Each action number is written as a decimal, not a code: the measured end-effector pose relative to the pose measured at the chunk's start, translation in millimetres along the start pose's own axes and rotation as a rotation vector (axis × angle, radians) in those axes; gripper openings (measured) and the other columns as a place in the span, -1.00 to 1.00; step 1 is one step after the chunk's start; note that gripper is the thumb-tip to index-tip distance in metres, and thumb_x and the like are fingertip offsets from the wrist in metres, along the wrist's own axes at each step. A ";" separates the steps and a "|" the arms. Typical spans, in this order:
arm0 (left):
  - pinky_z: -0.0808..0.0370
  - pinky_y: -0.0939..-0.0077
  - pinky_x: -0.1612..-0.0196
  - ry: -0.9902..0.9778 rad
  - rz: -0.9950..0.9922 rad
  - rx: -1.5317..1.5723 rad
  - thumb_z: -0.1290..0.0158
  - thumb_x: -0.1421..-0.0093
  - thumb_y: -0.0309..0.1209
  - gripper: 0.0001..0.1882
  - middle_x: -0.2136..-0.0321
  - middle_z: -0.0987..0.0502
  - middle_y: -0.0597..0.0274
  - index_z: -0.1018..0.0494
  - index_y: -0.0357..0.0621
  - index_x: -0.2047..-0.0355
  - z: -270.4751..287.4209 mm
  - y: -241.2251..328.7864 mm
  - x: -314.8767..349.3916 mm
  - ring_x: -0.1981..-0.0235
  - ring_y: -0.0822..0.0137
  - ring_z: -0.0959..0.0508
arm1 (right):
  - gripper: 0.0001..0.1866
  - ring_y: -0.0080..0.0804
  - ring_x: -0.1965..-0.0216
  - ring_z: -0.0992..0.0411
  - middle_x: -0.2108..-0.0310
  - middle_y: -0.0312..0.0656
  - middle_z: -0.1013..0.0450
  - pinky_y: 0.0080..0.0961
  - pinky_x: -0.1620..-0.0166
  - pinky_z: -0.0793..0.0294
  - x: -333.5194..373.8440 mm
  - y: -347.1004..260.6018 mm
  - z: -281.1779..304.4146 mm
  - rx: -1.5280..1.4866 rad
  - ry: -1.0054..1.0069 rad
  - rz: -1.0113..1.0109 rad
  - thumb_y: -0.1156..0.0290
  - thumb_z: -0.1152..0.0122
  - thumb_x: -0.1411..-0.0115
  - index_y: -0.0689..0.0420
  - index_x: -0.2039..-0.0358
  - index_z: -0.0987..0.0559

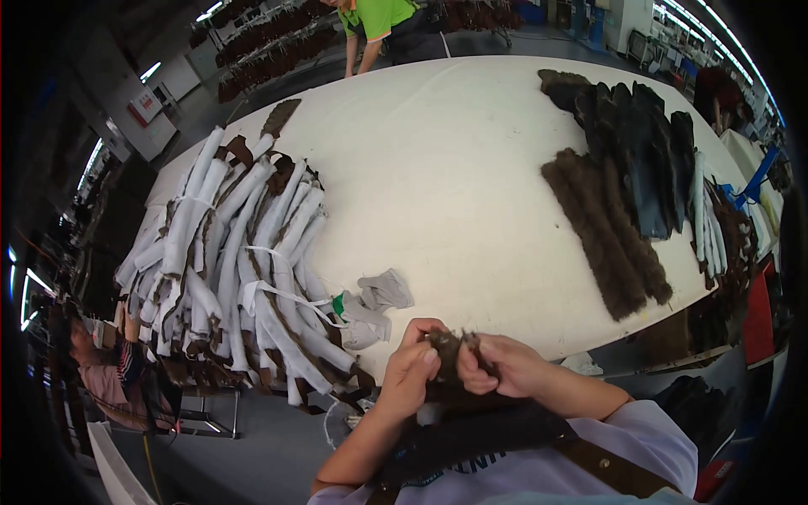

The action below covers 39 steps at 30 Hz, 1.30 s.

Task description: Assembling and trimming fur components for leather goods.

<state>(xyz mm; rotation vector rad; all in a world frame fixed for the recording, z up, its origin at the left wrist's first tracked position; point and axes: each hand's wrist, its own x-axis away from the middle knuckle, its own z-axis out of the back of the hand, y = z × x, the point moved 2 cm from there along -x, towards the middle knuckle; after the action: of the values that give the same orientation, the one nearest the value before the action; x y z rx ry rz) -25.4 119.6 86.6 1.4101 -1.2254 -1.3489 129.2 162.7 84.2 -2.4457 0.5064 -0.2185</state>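
Note:
Close to my body, at the table's near edge, my left hand (410, 368) is closed on a small brown fur piece (448, 352). My right hand (510, 367) pinches the other side of the same piece, its fingers bent around the edge. The lower part of the fur is hard to make out against my dark apron (471, 446). Just beyond my left hand, a pair of light grey gloves (385, 290) with a bit of green lies crumpled on the white table (438, 185).
Tied bundles of white-backed fur strips (240, 252) fill the table's left side. Brown fur strips (602, 231) and dark pelts (644, 168) lie at the right. A small fur scrap (280, 116) sits far left. One person (379, 17) leans at the far edge; another (105, 379) is at left.

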 end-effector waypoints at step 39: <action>-0.24 0.46 0.07 -0.103 0.143 -0.301 0.11 -0.09 -0.50 -0.89 0.26 -0.35 0.11 -0.39 -0.27 0.41 18.6 -31.1 -17.1 0.17 0.27 -0.36 | -0.78 -0.30 0.53 -0.36 0.57 -0.16 -0.33 -0.42 0.46 -0.33 -21.1 -0.9 22.5 1.540 0.421 0.742 0.55 -0.19 0.10 0.18 0.51 -0.30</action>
<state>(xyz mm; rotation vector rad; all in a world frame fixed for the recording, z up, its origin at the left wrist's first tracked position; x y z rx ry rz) -39.7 143.7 57.9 1.0361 -1.1113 -1.4506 116.3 184.2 66.2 -0.6450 0.9066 -0.5364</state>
